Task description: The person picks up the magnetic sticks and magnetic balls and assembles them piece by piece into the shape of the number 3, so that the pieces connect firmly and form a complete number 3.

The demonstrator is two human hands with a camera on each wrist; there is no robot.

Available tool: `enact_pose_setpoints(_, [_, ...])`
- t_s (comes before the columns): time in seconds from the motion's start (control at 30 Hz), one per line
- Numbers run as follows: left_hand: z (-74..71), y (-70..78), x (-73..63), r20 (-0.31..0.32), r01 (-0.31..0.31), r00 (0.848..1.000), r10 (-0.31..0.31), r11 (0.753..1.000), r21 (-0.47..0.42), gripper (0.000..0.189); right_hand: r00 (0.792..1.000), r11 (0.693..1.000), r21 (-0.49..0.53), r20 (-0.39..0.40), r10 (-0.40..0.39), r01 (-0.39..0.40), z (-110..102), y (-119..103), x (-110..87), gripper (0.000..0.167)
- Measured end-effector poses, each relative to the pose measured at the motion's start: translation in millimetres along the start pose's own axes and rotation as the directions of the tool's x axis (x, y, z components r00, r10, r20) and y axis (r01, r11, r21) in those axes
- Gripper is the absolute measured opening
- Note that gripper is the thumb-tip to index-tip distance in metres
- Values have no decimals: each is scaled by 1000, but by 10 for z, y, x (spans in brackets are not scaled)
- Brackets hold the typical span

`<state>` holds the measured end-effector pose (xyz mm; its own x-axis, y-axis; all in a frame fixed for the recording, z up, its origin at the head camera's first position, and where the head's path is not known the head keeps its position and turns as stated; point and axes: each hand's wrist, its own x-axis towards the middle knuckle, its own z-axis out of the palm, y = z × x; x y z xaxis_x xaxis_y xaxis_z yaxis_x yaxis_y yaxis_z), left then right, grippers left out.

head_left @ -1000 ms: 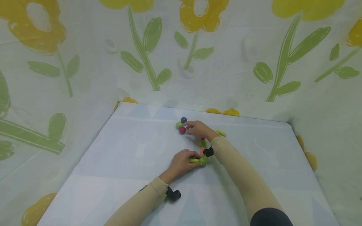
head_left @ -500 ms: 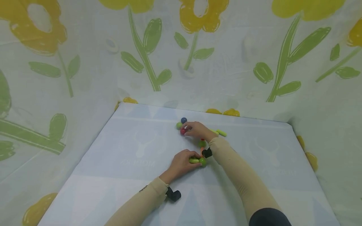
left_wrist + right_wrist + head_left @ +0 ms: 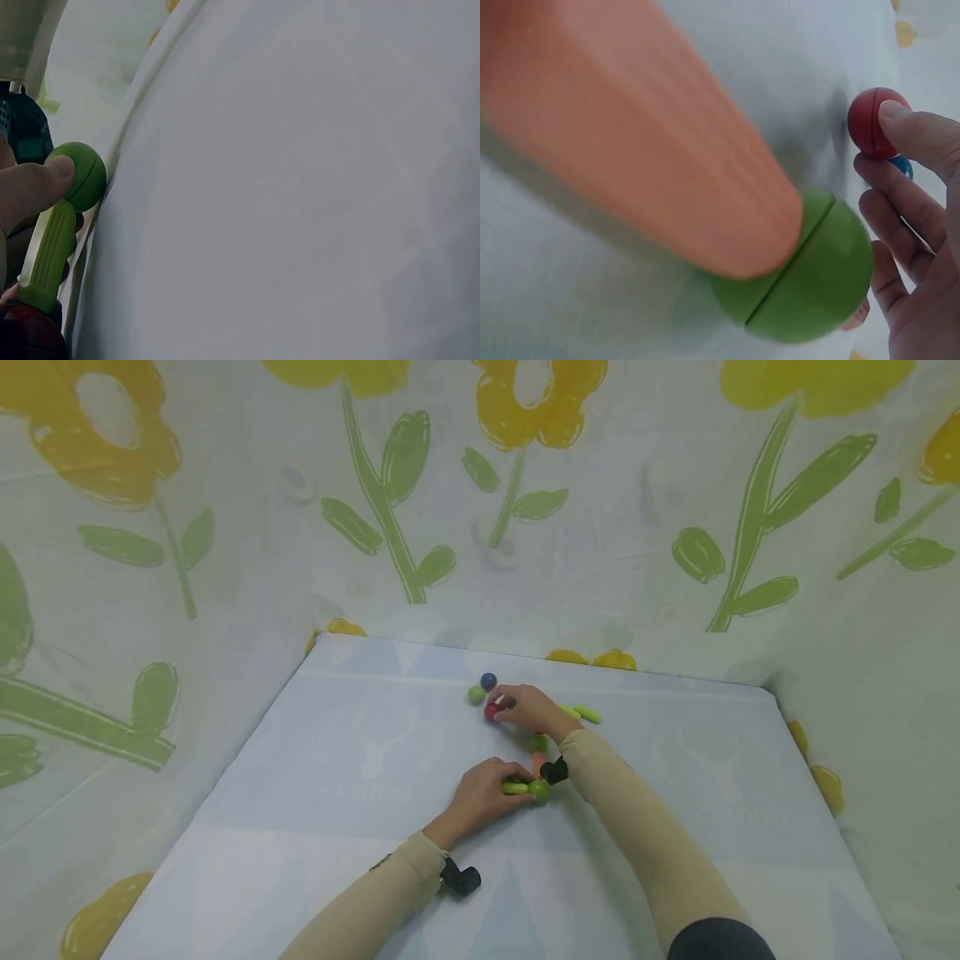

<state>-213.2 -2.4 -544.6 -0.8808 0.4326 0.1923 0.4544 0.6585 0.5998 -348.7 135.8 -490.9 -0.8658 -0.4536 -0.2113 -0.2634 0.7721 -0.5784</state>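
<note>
My right hand pinches a red ball between thumb and fingers, close to the tabletop. A light green ball and a blue ball lie just beyond it. My left hand holds a joined piece: a green ball under the thumb and a ribbed light green stick between the fingers, with a dark red ball at the stick's other end. From that green ball an orange stick runs away to another green ball, partly behind the right wrist.
Yellow-green sticks lie behind the right wrist, partly hidden by it. The table has a pale printed cover and meets flower-patterned fabric walls at the back and sides. A black wrist camera sits at the left cuff.
My right hand closes its fingers on the red ball and draws it slightly right and nearer, apart from the light green and blue balls. The left hand stays in place.
</note>
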Motion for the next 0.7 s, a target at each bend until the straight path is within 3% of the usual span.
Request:
enact_pose_setpoints(0.37, [3, 18, -7, 5, 24, 1000, -24, 1000, -4, 25, 998, 998, 42, -32, 49, -47, -98, 145, -76, 28])
enact_pose_setpoints(0.7, [4, 27, -3, 20, 44, 999, -44, 999, 3, 27, 981, 981, 122, -101, 166, -153, -206, 337, -147, 31])
